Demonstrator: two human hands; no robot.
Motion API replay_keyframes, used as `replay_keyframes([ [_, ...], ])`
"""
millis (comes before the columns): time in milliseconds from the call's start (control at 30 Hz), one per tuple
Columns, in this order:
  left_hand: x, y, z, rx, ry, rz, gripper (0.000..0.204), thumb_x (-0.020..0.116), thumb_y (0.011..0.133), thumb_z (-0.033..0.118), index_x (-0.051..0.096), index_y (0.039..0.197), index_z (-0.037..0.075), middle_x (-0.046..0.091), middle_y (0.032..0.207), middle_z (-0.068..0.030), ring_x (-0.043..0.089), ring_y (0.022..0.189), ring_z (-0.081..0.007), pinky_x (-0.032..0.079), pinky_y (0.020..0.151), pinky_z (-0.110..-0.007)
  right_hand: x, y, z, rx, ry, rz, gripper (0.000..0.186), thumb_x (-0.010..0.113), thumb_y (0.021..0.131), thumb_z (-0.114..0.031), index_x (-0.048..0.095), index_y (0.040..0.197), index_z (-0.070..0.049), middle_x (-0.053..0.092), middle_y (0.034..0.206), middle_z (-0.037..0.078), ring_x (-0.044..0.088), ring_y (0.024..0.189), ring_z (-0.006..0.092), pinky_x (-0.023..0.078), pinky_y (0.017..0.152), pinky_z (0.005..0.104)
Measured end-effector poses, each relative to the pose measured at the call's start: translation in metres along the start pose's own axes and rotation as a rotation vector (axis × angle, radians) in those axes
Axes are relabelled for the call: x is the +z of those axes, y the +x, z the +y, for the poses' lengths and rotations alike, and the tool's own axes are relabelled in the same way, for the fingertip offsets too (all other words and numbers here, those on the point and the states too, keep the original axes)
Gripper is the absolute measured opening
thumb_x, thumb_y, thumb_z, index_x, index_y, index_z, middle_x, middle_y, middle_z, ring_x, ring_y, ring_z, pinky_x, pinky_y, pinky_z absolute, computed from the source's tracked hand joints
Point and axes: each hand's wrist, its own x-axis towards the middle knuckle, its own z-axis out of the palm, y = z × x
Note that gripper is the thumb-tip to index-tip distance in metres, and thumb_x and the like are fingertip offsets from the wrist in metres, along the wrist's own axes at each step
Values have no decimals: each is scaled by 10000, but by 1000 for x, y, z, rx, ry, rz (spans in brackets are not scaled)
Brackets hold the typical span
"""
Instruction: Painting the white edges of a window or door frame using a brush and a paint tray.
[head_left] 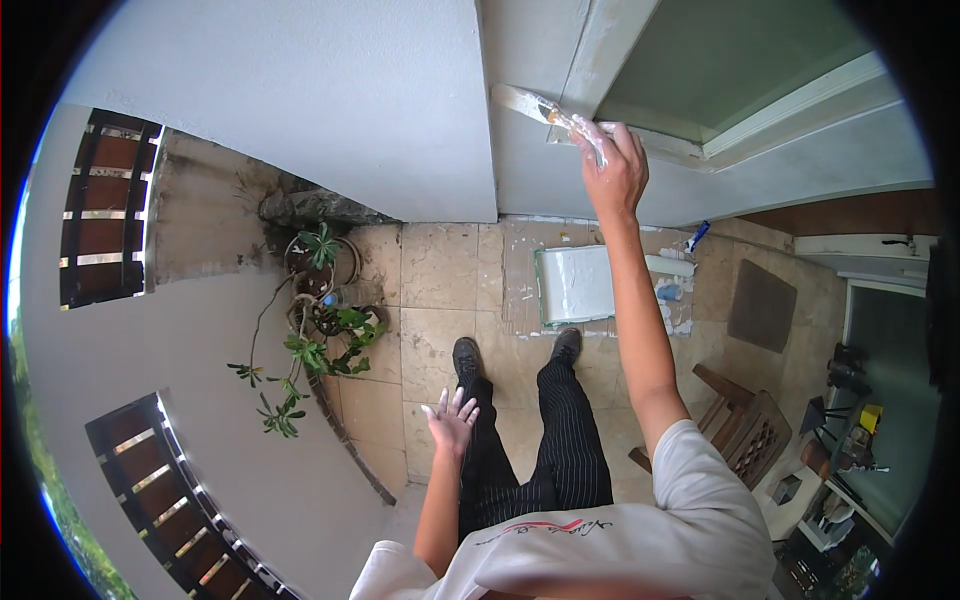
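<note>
My right hand [615, 170] is raised and grips a paintbrush [545, 110] whose white-coated bristles touch the white wall [330, 90] beside a window frame [640, 40]. My left hand [452, 418] hangs low over the floor with fingers spread and holds nothing. Far below my feet, a paint tray [575, 283] with white paint lies on the tiled floor [440, 270]. Next to the tray lies a paint roller [668, 265].
Potted plants [320, 320] stand at the wall's foot on the left. A wooden chair [745, 425] is at the right, with a brown doormat [762, 305] beyond it. A small blue object [697, 236] lies near the wall. Dark-framed windows [105, 205] are on the left.
</note>
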Motion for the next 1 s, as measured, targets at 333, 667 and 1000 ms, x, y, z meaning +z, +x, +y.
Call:
replay_keyframes([
  [333, 2, 2, 2, -11, 4, 17, 681, 133, 817, 594, 130, 1330, 146, 268, 1333, -123, 308, 1158, -395, 234, 957, -494, -22, -13, 45, -19, -48, 38, 213, 651, 667, -136, 646, 880, -149, 495, 704, 41, 493, 656, 227, 395, 589, 338],
  [667, 16, 5, 1, -25, 9, 0, 686, 148, 815, 596, 137, 1330, 143, 235, 1349, -112, 270, 1182, -395, 205, 971, -494, 4, 3, 10, -81, 80, 21, 226, 657, 660, -154, 649, 886, -171, 491, 692, 33, 493, 639, 224, 390, 575, 345],
  [1000, 10, 6, 6, -24, -4, 32, 685, 155, 813, 601, 153, 1329, 149, 224, 1358, -91, 265, 1193, -380, 203, 972, -491, -35, -18, 52, -8, -73, 60, 220, 665, 651, -162, 655, 868, -198, 456, 640, 14, 475, 587, 199, 369, 537, 322],
])
